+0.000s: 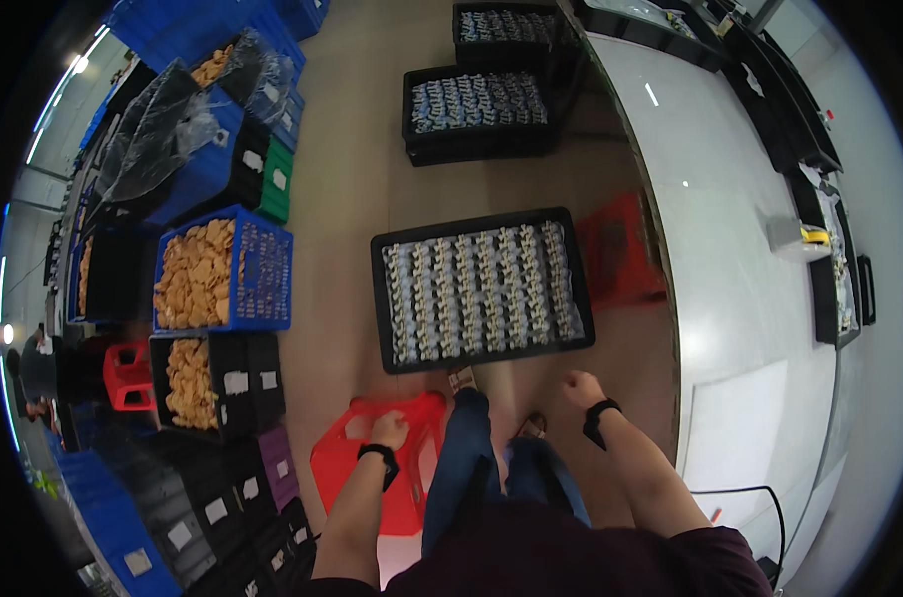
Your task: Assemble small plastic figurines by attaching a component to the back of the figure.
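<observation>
My left hand (390,429) is closed at the top of a red plastic stool (400,497) beside my left leg. Its fingers appear curled onto the stool, though their tips are hidden. In front of my right leg, my right hand (582,388) is held up with curled fingers, and nothing shows in it. Both wrists wear black bands. Ahead of my feet a black tray (384,310) lies low, filled with rows of small pale metallic parts (481,289). Both hands are apart from the tray.
Blue crate (264,284) and black bin (242,383) on the left hold flat tan pieces. More black trays (481,149) stand farther ahead. A white worktable (710,298) runs along the right, with another red stool (620,249) by its edge and a tape dispenser (798,239) on top.
</observation>
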A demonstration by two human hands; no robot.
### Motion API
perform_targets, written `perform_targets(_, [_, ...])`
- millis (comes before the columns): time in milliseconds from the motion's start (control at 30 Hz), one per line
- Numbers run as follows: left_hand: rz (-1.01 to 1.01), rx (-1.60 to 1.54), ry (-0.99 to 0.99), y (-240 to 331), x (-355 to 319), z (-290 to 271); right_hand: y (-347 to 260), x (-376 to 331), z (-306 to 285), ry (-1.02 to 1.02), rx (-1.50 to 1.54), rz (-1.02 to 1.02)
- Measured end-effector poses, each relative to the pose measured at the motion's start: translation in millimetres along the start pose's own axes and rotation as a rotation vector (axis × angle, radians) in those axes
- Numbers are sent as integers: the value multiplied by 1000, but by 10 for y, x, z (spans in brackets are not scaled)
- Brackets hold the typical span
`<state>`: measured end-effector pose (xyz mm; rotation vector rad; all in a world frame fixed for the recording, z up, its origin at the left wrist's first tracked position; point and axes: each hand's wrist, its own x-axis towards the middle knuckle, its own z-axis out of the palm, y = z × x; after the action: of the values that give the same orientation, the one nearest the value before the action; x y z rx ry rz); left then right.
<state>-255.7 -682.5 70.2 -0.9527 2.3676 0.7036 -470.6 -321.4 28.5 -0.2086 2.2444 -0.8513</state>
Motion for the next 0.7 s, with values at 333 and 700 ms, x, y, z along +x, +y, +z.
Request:
perform_targets(333, [-133, -347, 207, -1413, 2153, 296, 832, 2304, -224, 450, -72, 220])
perform_targets(700, [-296, -911, 180, -680, 3250, 401, 966, 3150, -439, 335, 190, 344])
